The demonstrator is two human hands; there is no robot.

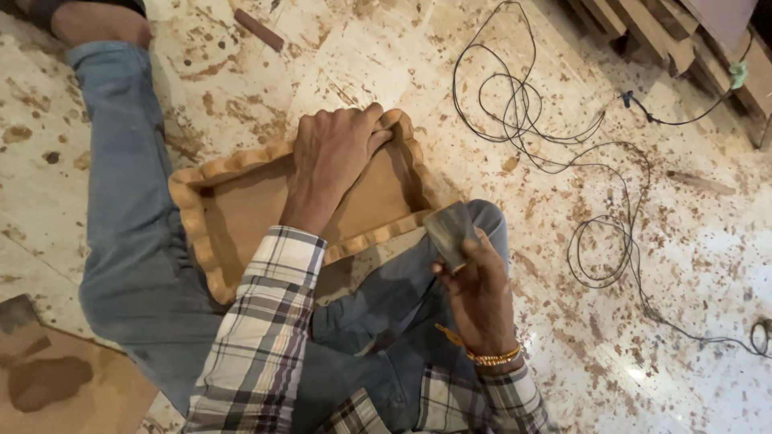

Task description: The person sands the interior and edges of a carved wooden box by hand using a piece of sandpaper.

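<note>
the carved wooden tray (241, 210) lies across the person's lap and legs, rectangular with a scalloped, wavy rim, its hollow side turned up toward the camera. its long axis runs from lower left to upper right in the head view, one short end low by the left thigh, the other raised toward the marble floor (386, 56). the left hand (334, 153) reaches over the hollow and is clamped on the far upper corner of the rim, fingers curled over the edge, knuckles up. the right hand (478, 289) is closed around a folded piece of sandpaper (450, 229), grey and worn, pinched between thumb and fingers and held just beside the tray's near long edge, close to its right corner; whether the paper touches the wood cannot be told. a thin black cable (563, 161) loops over the floor well to the right, and a short wood offcut (259, 30) lies far up the floor
</note>
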